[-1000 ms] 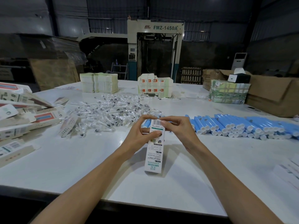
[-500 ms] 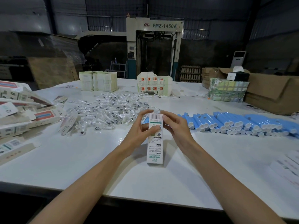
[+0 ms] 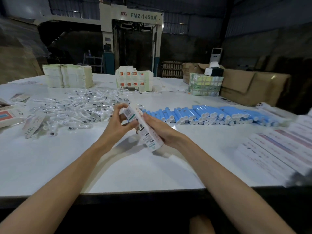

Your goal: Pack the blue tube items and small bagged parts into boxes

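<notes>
Evidently light, crushable: slim white printed cardboard carton (image 3: 143,130), left hand (image 3: 120,122) pinching top, right hand (image 3: 157,130) gripping its sides.

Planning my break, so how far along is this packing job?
Done: a few boxes lie far left, contents unseen. In hand: left hand and right hand hold one tilted box. Left: a long row of tubes and a heap of bagged parts lie loose on the table.

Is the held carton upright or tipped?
Tipped. The carton slants, its upper end at the left hand, its bottom end lower beside the right hand.
</notes>
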### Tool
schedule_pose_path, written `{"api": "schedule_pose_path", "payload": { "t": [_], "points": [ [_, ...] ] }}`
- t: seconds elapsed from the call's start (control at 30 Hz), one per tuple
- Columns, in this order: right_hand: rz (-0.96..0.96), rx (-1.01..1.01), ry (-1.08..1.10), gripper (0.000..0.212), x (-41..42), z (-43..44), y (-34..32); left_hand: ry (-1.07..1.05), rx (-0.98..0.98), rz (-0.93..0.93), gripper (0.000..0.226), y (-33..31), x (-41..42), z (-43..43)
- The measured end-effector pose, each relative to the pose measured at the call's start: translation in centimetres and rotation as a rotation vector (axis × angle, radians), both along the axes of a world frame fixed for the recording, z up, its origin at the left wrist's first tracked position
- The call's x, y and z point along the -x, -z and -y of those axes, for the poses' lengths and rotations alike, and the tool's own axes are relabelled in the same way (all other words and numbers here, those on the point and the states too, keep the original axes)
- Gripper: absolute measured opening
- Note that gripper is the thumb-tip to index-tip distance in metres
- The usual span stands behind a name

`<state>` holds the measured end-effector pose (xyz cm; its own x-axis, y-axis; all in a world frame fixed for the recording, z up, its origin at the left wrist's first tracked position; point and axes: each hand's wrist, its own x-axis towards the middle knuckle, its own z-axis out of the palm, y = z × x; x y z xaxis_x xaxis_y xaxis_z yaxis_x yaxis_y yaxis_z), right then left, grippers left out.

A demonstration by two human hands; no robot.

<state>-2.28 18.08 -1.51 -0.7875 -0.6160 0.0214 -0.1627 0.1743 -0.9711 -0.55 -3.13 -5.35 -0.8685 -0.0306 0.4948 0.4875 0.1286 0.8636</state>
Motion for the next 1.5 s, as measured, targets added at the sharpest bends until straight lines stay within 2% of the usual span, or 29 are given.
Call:
{"api": "schedule_pose_path", "payload": {
  "t": [0.1, 0.23, 0.37, 0.43, 0.5, 0.67, 0.83, 1.03, 1.17, 1.33, 1.5],
  "points": [
    [-0.089, -0.047, 0.049, 0.050, -0.9, -1.4, 1.1, -0.024, 0.203, -0.006, 0.063, 0.4, -0.1, -0.7],
    [-0.216, -0.117, 0.169, 0.052, -1.8, -3.1, 1.7, -0.004, 0.495, -0.006, 0.078, 1.7, -0.1, -1.8],
    [-0.425, -0.297, 0.361, 0.054, -2.8, -7.0, 0.7, 0.013, 0.672, -0.032, 0.069, 2.4, 0.0, -1.7],
    [-0.576, -0.456, 0.477, 0.050, -3.4, -9.9, 0.6, 0.010, 0.732, -0.102, 0.063, 2.6, 0.1, -1.3],
    [-0.700, -0.700, 0.602, 0.047, -3.9, -13.3, 0.9, 0.004, 0.764, -0.154, 0.059, 2.8, 0.4, -1.1],
    [-0.757, -1.182, 0.803, 0.045, -5.7, -20.8, 3.1, -0.011, 0.849, -0.197, 0.045, 3.2, 0.9, -0.8],
    [-0.778, -1.419, 0.875, 0.045, -6.8, -24.1, 5.5, -0.020, 0.908, -0.197, 0.037, 3.3, 1.2, -0.6],
    [-0.773, -1.580, 0.916, 0.041, -7.0, -25.0, 5.6, -0.029, 0.929, -0.178, 0.040, 3.5, 1.2, -0.2],
    [-0.755, -1.606, 0.888, 0.040, -7.0, -25.3, 5.4, -0.029, 0.928, -0.174, 0.038, 3.6, 1.2, -0.2],
    [-0.797, -1.517, 0.917, 0.042, -6.3, -23.9, 4.7, -0.028, 0.935, -0.169, 0.034, 3.6, 1.1, -0.3],
    [-0.965, -1.274, 0.872, 0.035, -4.6, -18.9, 3.0, -0.047, 0.968, -0.166, 0.032, 3.3, 0.6, -0.4]
  ]
}}
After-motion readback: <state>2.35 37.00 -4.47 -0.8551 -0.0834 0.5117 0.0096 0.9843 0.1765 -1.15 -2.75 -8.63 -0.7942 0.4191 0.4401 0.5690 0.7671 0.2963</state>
